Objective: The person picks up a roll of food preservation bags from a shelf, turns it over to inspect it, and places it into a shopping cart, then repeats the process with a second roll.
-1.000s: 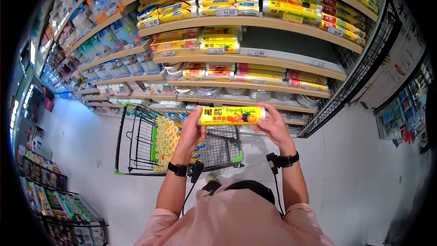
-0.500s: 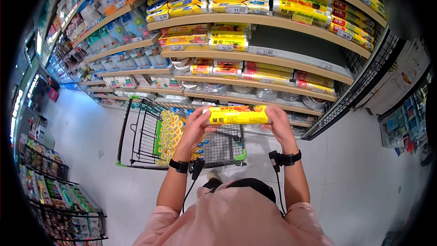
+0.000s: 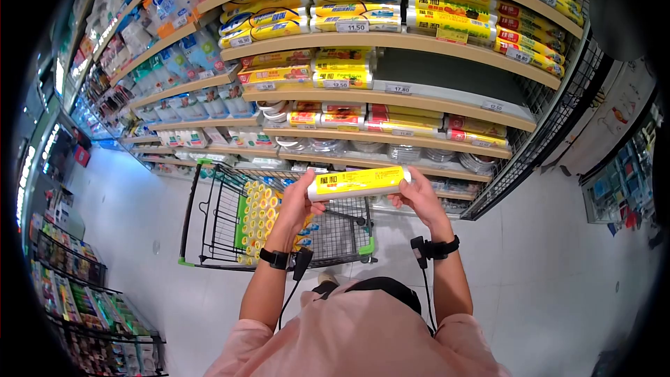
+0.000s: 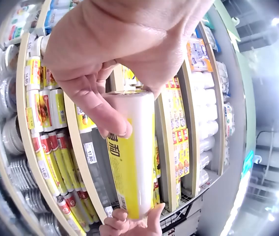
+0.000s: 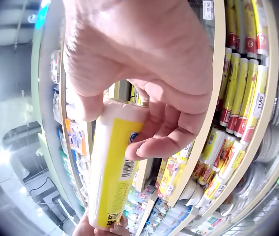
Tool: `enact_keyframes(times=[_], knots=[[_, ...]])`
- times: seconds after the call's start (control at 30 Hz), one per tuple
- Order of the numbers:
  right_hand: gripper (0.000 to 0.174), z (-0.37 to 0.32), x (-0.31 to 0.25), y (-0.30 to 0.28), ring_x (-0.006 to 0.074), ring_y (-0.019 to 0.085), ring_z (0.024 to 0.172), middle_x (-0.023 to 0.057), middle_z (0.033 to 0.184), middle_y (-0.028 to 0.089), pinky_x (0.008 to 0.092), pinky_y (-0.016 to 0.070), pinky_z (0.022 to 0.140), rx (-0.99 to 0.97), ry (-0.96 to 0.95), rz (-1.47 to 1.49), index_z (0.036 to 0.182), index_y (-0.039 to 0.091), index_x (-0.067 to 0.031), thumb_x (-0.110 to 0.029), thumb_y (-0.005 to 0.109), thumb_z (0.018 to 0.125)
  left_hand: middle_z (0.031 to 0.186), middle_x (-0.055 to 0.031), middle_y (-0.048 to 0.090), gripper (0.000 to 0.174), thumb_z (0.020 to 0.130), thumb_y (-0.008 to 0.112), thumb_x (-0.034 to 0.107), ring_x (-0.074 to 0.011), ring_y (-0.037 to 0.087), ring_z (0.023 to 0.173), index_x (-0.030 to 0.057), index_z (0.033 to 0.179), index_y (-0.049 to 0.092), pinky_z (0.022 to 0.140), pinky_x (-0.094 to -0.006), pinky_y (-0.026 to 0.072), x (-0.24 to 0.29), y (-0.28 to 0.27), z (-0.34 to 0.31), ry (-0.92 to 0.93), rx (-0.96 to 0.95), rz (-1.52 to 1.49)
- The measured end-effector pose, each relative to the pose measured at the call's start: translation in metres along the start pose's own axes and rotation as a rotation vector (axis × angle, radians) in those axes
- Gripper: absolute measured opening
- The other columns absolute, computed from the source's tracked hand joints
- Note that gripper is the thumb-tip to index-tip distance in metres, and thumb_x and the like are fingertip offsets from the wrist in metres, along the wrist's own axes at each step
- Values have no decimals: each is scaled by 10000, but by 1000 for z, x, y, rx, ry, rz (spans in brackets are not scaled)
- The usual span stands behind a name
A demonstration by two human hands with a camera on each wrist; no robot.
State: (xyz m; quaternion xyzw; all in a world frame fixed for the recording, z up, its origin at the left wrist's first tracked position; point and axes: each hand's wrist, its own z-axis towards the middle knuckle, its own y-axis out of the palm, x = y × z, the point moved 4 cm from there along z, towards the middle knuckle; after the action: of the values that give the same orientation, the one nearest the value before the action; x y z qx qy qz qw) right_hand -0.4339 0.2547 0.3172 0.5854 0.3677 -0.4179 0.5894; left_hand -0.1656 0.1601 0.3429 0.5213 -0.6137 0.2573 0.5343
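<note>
A roll of food bags (image 3: 359, 182) with a yellow label and whitish ends is held level between both hands, in front of the chest and over the far side of the cart. My left hand (image 3: 299, 199) grips its left end, and my right hand (image 3: 419, 197) its right end. In the left wrist view, the left thumb and fingers (image 4: 112, 115) wrap the whitish end of the roll. The right wrist view shows the right fingers (image 5: 161, 145) curled round the other end, near a barcode. The label's small-print side faces up.
A shopping cart (image 3: 335, 227) holding many yellow-capped bottles (image 3: 258, 220) stands below the hands on the left. Shelves (image 3: 391, 38) of yellow rolls, boxes and foil trays rise ahead. A wire rack (image 3: 66, 258) is at the far left, with pale floor (image 3: 516, 265) on the right.
Both hands have rolled the bag roll about its length, so the fruit-picture front gave way to the small-print side. Its right end now tilts slightly up in the head view.
</note>
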Motion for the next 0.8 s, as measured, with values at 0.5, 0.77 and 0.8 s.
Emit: enact_keyframes(times=[0.5, 0.77, 0.8], knots=[[614, 4, -7, -3, 193, 614, 1063, 111, 1252, 549, 340, 531, 869, 10, -199, 267, 1419, 347, -10, 68, 639, 885, 1316, -136, 515, 588, 734, 720, -155, -231, 567, 1207, 50, 1221, 463, 995, -355, 533, -17, 4, 1, 501, -329, 206], [606, 22, -28, 89, 23, 562, 885, 0, 1029, 616, 184, 459, 713, 13, -160, -550, 1177, 520, -40, -51, 874, 686, 1302, -175, 540, 842, 682, 862, 125, -347, 511, 1244, 62, 1393, 416, 1056, -424, 410, -33, 34, 17, 718, -155, 715], [592, 27, -22, 92, 20, 505, 805, -19, 950, 575, 191, 417, 654, 34, -201, -535, 1167, 534, -55, -77, 875, 683, 1301, -175, 539, 830, 673, 852, 104, -354, 509, 1238, 64, 1386, 428, 1052, -427, 411, -23, 34, 15, 750, -139, 716]])
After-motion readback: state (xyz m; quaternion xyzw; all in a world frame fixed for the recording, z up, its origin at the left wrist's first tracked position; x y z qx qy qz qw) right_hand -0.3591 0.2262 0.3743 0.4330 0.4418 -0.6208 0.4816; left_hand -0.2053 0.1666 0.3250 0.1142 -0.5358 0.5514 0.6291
